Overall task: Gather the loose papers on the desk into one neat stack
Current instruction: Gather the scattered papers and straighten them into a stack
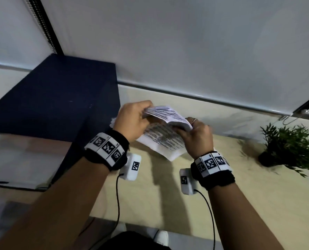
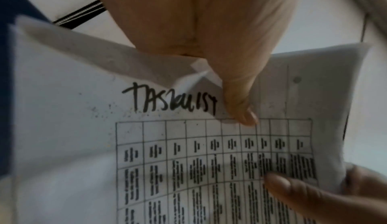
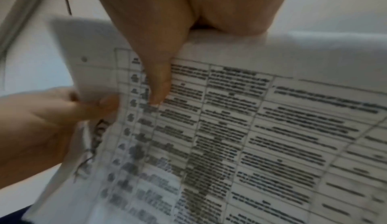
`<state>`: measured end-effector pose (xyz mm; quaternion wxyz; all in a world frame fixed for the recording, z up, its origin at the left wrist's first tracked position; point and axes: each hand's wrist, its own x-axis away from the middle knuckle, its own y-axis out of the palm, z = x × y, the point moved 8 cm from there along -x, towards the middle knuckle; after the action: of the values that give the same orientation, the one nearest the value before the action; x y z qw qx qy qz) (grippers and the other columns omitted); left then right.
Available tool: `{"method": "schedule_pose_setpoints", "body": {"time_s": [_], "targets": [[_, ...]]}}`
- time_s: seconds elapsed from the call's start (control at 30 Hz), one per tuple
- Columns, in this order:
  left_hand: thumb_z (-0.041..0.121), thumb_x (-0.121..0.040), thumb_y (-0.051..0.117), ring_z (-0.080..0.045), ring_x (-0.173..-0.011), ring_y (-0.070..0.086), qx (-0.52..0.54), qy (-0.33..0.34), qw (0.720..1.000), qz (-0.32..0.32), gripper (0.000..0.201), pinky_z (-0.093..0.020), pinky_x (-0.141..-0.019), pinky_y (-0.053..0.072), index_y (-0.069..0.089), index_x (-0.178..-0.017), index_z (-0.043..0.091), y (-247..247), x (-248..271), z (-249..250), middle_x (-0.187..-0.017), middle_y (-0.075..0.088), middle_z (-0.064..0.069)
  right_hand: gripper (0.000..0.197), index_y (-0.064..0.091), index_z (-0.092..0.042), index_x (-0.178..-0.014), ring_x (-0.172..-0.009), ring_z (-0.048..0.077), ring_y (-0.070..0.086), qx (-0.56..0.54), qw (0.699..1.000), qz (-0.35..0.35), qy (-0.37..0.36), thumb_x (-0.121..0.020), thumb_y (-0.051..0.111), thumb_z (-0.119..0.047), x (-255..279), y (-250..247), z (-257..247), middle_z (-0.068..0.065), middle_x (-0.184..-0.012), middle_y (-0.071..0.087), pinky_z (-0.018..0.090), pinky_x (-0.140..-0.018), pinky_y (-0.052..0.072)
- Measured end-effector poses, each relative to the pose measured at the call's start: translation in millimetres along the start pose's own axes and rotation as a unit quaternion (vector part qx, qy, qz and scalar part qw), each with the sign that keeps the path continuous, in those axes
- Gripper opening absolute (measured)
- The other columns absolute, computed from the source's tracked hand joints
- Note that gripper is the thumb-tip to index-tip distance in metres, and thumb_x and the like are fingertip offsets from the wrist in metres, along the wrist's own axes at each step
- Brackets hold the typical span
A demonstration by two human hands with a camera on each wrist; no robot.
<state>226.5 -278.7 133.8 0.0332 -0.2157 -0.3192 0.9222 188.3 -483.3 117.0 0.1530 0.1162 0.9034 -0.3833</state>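
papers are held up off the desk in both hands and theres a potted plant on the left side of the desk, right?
Not quite. The papers are held above the desk by the left hand and the right hand, but the potted plant stands on the right side of the desk, as the head view shows. On the left is a dark blue box.

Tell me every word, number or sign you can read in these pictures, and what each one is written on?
"TASKLIST" (last letters uncertain): black marker handwriting on the white printed paper sheets, above the grid, beside the left hand's thumb.
Printed table text on those sheets, held also by the right hand: too blurred to read.
Black-and-white square code markers on the black wristbands: patterns, no words; tiny digits beside them are unreadable.
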Motion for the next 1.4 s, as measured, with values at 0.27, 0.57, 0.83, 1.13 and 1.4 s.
{"method": "schedule_pose_setpoints", "body": {"time_s": [0.27, 0.57, 0.83, 1.13, 1.4], "targets": [[0.011, -0.077, 0.082, 0.006, -0.07, 0.068, 0.174, -0.145, 0.971, 0.07, 0.021, -0.01, -0.065, 0.051, 0.072, -0.096, 0.009, -12, 44, -56, -0.083, 0.073, 0.008, 0.059, 0.065, -0.017, -0.114, -0.082, 0.02, 0.07, -0.084, 0.975, 0.067, 0.194, -0.061, 0.091, -0.018, 41, -41, 110, 0.006, -0.091, 0.074, 0.032, -0.076, 0.057], [0.002, -0.081, 0.077, 0.009, -0.066, 0.068, 0.24, -0.259, 0.924, 0.144, 0.023, -0.01, -0.062, 0.053, 0.071, -0.103, 0.001, 14, 75, -105, -0.084, 0.071, 0.008, 0.026, 0.069, 0.007, -0.101, -0.062, 0.008, 0.069, -0.325, 0.9, 0.102, 0.273, -0.077, 0.076, 0.0, 62, -17, 129, -0.005, -0.073, 0.076, 0.028, -0.064, 0.054], [0.008, -0.072, 0.086, -0.016, -0.095, 0.067, 0.16, -0.272, 0.945, 0.089, 0.045, -0.035, -0.087, 0.057, 0.063, -0.11, 0.01, 27, 111, -134, -0.106, 0.069, -0.005, 0.038, 0.066, -0.015, -0.1, -0.071, 0.002, 0.063, -0.223, 0.936, 0.095, 0.257, -0.07, 0.081, 0.002, 101, 7, 127, 0.001, -0.088, 0.069, 0.031, -0.077, 0.054], [0.028, -0.092, 0.061, -0.009, -0.089, 0.066, 0.217, -0.261, 0.926, 0.167, 0.018, -0.027, -0.075, 0.054, 0.065, -0.108, 0.02, 10, 102, -116, -0.104, 0.07, 0.002, 0.03, 0.066, -0.016, -0.105, -0.09, 0.004, 0.065, -0.288, 0.928, 0.106, 0.212, -0.078, 0.078, -0.011, 88, -2, 109, -0.002, -0.1, 0.07, 0.017, -0.08, 0.05], [0.016, -0.097, 0.058, 0.001, -0.077, 0.063, 0.21, -0.247, 0.926, 0.194, 0.013, -0.022, -0.073, 0.053, 0.07, -0.1, 0.011, 10, 91, -116, -0.092, 0.071, 0.004, 0.022, 0.069, -0.02, -0.085, -0.09, 0.011, 0.065, -0.251, 0.957, 0.098, 0.106, -0.084, 0.07, 0.002, 81, -6, 86, 0.009, -0.098, 0.069, 0.02, -0.081, 0.051]]}}
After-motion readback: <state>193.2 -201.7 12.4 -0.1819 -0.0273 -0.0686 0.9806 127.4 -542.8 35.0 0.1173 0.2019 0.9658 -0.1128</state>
